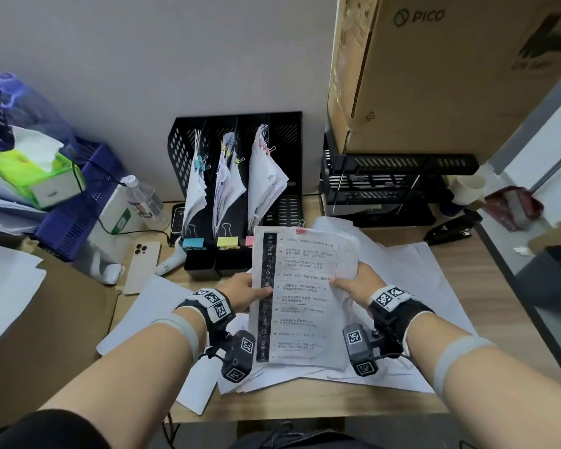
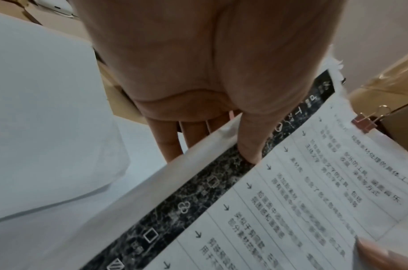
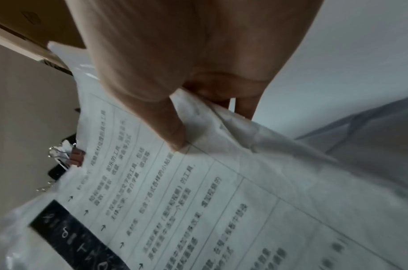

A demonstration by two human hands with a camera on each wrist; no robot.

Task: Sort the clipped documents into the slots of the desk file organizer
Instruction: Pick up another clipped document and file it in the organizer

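I hold a printed document (image 1: pixel 302 296) with a black strip down its left side and a pink binder clip (image 1: pixel 301 229) at its top edge, raised above the desk. My left hand (image 1: pixel 251 291) pinches its left edge, thumb on top (image 2: pixel 249 146). My right hand (image 1: pixel 353 283) pinches the right edge, thumb on the page (image 3: pixel 173 135). The clip also shows in the wrist views (image 2: pixel 364 123) (image 3: pixel 77 157). Behind stands the black mesh file organizer (image 1: pixel 237 176); clipped stacks fill three slots, marked by blue (image 1: pixel 193 243), yellow (image 1: pixel 228 243) and pink clips, and the rightmost slot (image 1: pixel 285 205) holds nothing.
Loose white sheets (image 1: pixel 402 286) lie spread on the wooden desk under my hands. A phone (image 1: pixel 143 267) and a water bottle (image 1: pixel 144 199) lie left of the organizer, a blue crate (image 1: pixel 78 202) with a tissue box (image 1: pixel 36 173) further left. Black trays (image 1: pixel 386 186) under a cardboard box (image 1: pixel 434 76) stand at right.
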